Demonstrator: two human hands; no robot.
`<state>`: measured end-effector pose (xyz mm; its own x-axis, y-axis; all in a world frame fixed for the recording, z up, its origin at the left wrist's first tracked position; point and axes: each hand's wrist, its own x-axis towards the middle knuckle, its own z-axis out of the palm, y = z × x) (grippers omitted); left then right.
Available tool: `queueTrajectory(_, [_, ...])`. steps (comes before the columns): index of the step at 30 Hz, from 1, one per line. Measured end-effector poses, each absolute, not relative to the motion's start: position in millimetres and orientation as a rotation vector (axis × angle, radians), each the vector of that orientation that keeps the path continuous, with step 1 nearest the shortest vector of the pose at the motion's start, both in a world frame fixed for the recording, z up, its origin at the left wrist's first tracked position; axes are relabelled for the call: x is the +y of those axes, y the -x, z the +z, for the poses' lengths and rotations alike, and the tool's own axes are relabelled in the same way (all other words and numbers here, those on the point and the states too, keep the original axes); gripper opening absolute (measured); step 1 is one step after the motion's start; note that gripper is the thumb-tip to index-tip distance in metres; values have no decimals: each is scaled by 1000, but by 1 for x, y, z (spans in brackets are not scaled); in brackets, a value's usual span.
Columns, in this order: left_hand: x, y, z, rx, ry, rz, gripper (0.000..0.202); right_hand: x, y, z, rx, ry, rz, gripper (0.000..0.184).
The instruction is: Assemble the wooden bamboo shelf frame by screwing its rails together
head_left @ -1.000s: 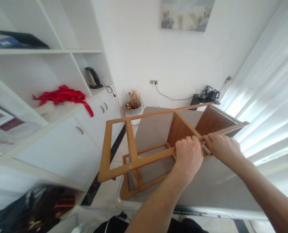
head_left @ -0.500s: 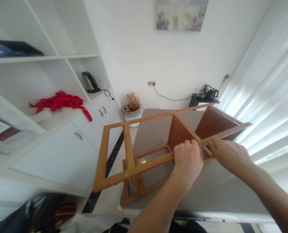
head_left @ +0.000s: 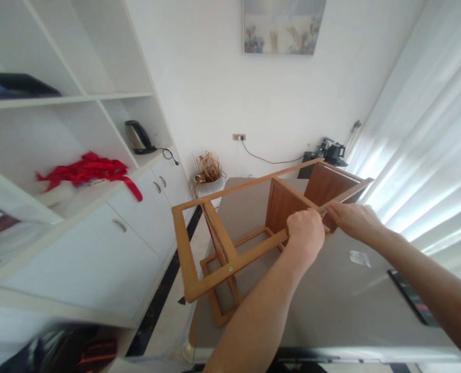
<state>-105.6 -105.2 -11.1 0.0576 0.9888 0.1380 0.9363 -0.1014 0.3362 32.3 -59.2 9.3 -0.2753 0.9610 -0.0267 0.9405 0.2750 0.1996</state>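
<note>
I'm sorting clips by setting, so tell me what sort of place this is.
Probably an office or a room in a home; I can't tell which. The white cupboards, the electric kettle and the picture hung on the wall point that way.

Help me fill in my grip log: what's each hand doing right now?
Left hand: closed around the wooden frame, on its near side.
Right hand: at that same side; exactly what it grips cannot be told.
</note>
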Motion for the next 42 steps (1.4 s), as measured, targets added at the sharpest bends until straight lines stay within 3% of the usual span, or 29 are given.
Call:
queueTrajectory(6, [-95,110,-12,1961,-2210,479,35,-40,-33,5,2558,-1678,-10,28])
queueTrajectory(12, [-99,108,-12,1963,-2227,512,32,-28,-47,12,2625,-1683,-355,34])
queueTrajectory(17, [-98,107,-13,1962,-2226,538,31,-34,-52,12,2436,-1842,-1442,35])
queueTrajectory(19, [-97,107,-14,1965,-2233,535,31,-34,-54,9,2369,-1808,-1615,37])
queueTrajectory(26, [-97,104,-16,2005,-2258,545,29,-24,-59,-1,2512,-2021,-1204,34])
queueTrajectory(36, [-99,103,-15,2031,-2283,517,29,-25,-52,5,2479,-1892,-1531,31])
queueTrajectory(42, [-98,102,-14,2036,-2268,464,33,-18,-54,7,2656,-1851,-964,32])
